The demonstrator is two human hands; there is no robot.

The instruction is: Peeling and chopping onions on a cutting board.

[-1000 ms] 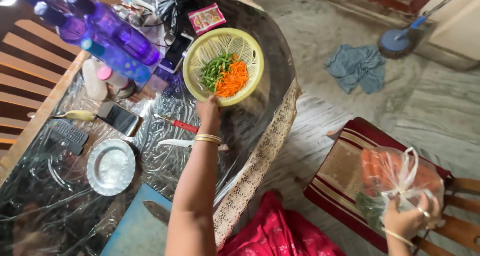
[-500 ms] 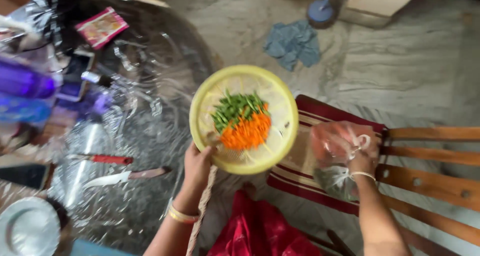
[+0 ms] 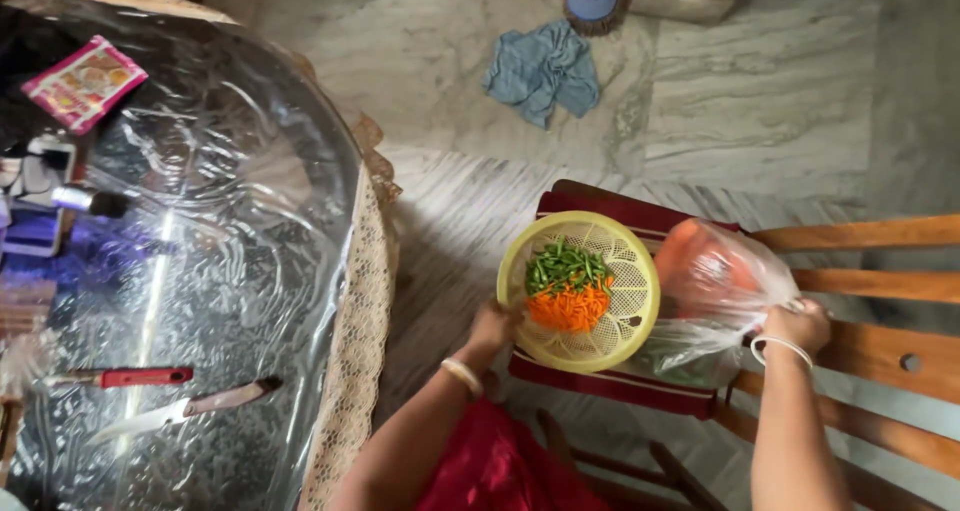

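Head view looks down on the left hand [image 3: 492,326], its grip closed on the rim of a yellow plastic colander [image 3: 579,291] holding chopped green beans [image 3: 565,267] and grated carrot [image 3: 570,307] over a red chair cushion [image 3: 600,383]. Right hand [image 3: 797,326] clenches the neck of a clear plastic bag [image 3: 715,276] with orange vegetables inside, just beside the colander. On the film-covered bench [image 3: 250,271] lie a pink flat packet [image 3: 84,81] at the far edge, a red-handled peeler [image 3: 125,377] and a knife [image 3: 185,408]. A blue cloth [image 3: 545,69] lies on the marble floor [image 3: 780,101].
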